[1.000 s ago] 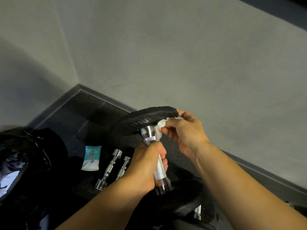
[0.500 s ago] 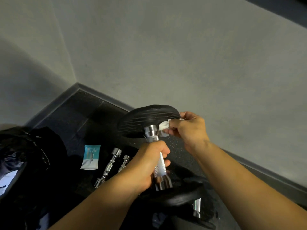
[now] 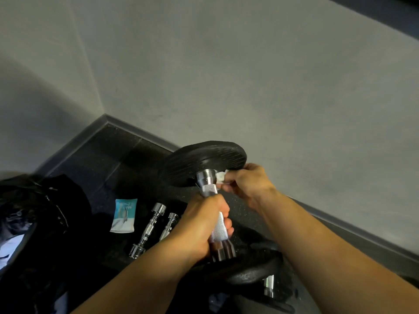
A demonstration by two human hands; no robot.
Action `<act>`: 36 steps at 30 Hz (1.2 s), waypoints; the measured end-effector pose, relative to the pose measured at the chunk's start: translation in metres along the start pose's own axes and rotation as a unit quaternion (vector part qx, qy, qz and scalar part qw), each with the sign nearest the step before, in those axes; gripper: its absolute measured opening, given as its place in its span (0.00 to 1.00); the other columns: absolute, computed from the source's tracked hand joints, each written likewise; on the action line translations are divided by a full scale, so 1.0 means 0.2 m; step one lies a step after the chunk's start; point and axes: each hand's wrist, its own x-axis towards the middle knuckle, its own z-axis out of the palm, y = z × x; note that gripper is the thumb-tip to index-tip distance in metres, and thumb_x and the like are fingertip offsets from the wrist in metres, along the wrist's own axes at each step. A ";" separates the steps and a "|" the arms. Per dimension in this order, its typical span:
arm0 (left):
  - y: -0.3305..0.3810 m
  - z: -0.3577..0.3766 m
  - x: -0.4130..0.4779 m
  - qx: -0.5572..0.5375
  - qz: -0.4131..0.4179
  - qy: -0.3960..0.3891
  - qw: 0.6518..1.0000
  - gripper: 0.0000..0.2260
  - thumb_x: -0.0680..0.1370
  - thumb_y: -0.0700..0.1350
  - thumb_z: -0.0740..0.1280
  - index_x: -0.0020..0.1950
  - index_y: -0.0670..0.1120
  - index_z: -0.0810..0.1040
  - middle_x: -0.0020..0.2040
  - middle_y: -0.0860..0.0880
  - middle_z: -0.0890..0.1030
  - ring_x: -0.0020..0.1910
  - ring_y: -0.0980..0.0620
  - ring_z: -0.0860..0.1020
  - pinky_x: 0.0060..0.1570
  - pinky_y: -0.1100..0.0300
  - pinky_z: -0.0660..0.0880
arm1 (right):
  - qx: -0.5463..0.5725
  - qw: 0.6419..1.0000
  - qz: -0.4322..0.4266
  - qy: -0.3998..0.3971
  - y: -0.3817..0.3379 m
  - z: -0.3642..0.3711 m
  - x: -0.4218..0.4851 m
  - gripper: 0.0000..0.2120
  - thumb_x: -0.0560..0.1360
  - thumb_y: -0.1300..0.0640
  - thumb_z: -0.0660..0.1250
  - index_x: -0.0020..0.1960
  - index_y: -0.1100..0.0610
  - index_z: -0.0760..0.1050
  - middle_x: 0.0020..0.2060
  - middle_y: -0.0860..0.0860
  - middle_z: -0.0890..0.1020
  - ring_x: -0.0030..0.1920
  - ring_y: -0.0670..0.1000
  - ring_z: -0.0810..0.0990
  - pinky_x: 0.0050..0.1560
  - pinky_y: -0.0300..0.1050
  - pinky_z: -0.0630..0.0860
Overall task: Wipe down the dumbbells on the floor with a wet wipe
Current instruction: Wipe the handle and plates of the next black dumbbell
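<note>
- The left hand (image 3: 204,225) clamps its grip round the knurled chrome handle of the dumbbell (image 3: 209,189) and holds it nearly upright in front of the person. I judge this makes a steady post, so the other hand can work freely.
- The right hand (image 3: 247,184) pinches the white wet wipe (image 3: 221,175) in a closed grip, pressing it to the collar just under the upper plate (image 3: 204,159).
- The lower plate (image 3: 251,270) hangs below the left fist, near the floor (image 3: 108,159); whether it rests on anything I cannot tell.
- Two bare chrome bars (image 3: 149,230) lie side by side on the floor beside a teal wipe packet (image 3: 123,215) — within easy reach.
- A black bag (image 3: 34,211) sits at the left.
</note>
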 end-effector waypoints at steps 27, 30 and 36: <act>0.00 -0.04 0.00 0.023 0.032 0.003 0.999 0.10 0.74 0.31 0.61 0.36 0.44 0.66 0.27 0.49 0.66 0.24 0.52 0.66 0.26 0.62 0.66 | -0.085 0.942 -0.312 0.091 -0.03 -0.06 -0.13 0.19 0.75 0.73 0.54 0.48 0.57 0.80 0.50 0.57 0.80 0.43 0.45 0.78 0.45 0.38 0.77; 0.00 -0.03 -0.03 -0.009 0.019 -0.041 0.999 0.10 0.73 0.31 0.61 0.36 0.44 0.67 0.27 0.48 0.66 0.23 0.52 0.65 0.26 0.62 0.66 | -0.018 0.967 -0.246 0.066 0.01 -0.09 -0.08 0.19 0.75 0.75 0.54 0.42 0.58 0.80 0.36 0.55 0.82 0.35 0.47 0.78 0.38 0.40 0.76; 0.02 -0.01 -0.05 -0.027 -0.018 -0.094 0.995 0.10 0.71 0.31 0.61 0.34 0.44 0.68 0.26 0.48 0.67 0.23 0.53 0.66 0.27 0.60 0.65 | 0.004 0.987 -0.162 0.019 0.05 -0.14 -0.02 0.17 0.70 0.76 0.56 0.37 0.62 0.79 0.37 0.61 0.80 0.41 0.58 0.74 0.38 0.50 0.75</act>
